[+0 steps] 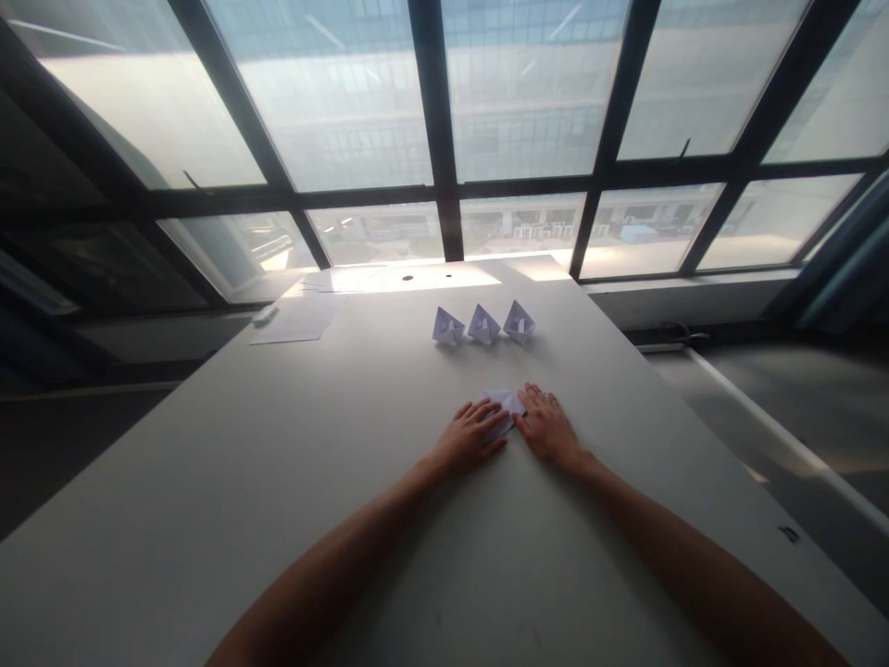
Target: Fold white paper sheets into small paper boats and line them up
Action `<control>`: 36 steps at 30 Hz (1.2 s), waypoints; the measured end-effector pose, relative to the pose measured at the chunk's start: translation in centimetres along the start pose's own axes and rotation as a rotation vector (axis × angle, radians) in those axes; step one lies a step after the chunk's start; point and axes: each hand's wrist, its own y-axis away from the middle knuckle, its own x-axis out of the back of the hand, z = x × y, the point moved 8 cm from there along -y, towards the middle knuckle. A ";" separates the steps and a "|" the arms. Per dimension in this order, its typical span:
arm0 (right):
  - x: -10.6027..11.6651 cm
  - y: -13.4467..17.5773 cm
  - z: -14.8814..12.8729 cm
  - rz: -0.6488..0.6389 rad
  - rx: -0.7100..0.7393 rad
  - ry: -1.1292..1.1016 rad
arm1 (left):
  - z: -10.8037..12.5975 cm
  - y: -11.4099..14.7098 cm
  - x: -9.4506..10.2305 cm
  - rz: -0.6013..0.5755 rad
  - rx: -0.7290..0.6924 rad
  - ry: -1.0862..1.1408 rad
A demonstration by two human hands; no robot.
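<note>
A folded piece of white paper lies flat on the white table, between and partly under my hands. My left hand rests on its left side with the fingers stretched over it. On the right edge lies my right hand, fingers extended and palm down, its thumb by the paper's middle. The fingers cover much of the paper, so its full outline is hidden. Beyond my hands, three folded paper boats stand in a row: a left one, a middle one and a right one.
White paper sheets lie at the table's far left, with a small white object on their edge. Large framed windows rise behind the table. A small dark mark or object sits near the right edge.
</note>
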 end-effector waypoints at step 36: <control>4.8 1.2 -2.3 0.398 0.168 -0.542 | -3.0 0.7 3.2 0.257 0.474 0.284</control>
